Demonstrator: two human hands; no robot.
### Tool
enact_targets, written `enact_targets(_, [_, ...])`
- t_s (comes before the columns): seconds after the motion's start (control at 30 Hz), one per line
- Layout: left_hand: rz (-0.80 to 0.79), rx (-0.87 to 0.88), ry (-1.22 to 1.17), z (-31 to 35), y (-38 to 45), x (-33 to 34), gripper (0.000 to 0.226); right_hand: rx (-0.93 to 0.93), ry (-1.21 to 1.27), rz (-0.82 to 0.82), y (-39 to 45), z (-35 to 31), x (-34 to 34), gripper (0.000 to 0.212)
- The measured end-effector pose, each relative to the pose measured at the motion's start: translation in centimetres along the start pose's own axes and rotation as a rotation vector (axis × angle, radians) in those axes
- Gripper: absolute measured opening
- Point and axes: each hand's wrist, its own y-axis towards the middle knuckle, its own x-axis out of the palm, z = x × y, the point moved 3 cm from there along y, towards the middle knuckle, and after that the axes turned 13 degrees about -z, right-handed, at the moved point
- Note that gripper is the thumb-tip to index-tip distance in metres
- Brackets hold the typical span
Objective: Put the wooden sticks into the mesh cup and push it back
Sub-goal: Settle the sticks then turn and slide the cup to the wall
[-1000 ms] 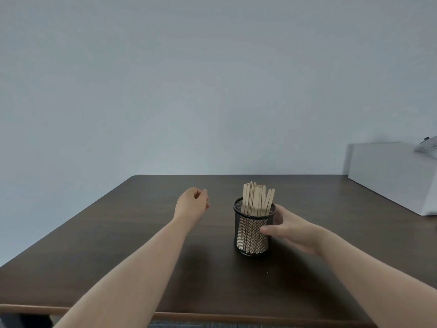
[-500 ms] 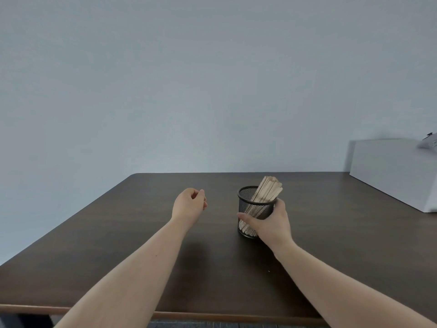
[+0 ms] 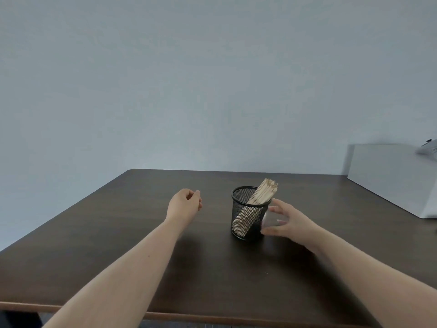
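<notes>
A black mesh cup [image 3: 246,204] stands upright in the middle of the dark wooden table [image 3: 118,233]. A bundle of wooden sticks [image 3: 266,191] leans to the right inside it, tops above the rim. My right hand [image 3: 287,221] is just right of the cup with its fingers spread; the fingertips are blurred and sit near the cup's side without gripping it. My left hand [image 3: 184,204] hovers left of the cup, fingers loosely curled, holding nothing.
A white box [image 3: 390,176] sits at the table's back right, with a pale object [image 3: 430,147] on top at the frame edge. A plain wall rises behind the table. The table's front edge [image 3: 212,317] runs along the bottom.
The cup has moved farther back on the table and the sticks have tipped to the right. My right hand has let go of the cup and opened. The left hand has stayed put.
</notes>
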Motion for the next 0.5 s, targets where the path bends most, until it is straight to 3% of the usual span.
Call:
enact_targets(0.1, [-0.01, -0.013, 0.0, -0.4, 0.0, 0.2, 0.029, -0.126, 0.005, -0.174, 1.1, -1.1, -0.4, 0.068])
enact_targets(0.17, [-0.01, -0.015, 0.014, -0.7, 0.1, 0.2, 0.03, -0.151, 0.074, -0.295, 1.6, -2.1, -0.4, 0.051])
enact_targets(0.27, [-0.021, -0.018, 0.008, -1.0, 0.3, 0.2, 0.03, -0.18, 0.05, -0.37, 2.6, -2.9, -0.1, 0.053])
enact_targets(0.37, [-0.023, -0.027, 0.006, -1.3, 0.5, 0.0, 0.03, -0.174, 0.042, -0.345, 3.4, -3.4, 0.8, 0.046])
enact_targets(0.5, [-0.019, -0.041, -0.019, -1.8, 0.6, -0.1, 0.031, -0.155, 0.127, -0.11, 4.0, -3.4, 3.2, 0.056])
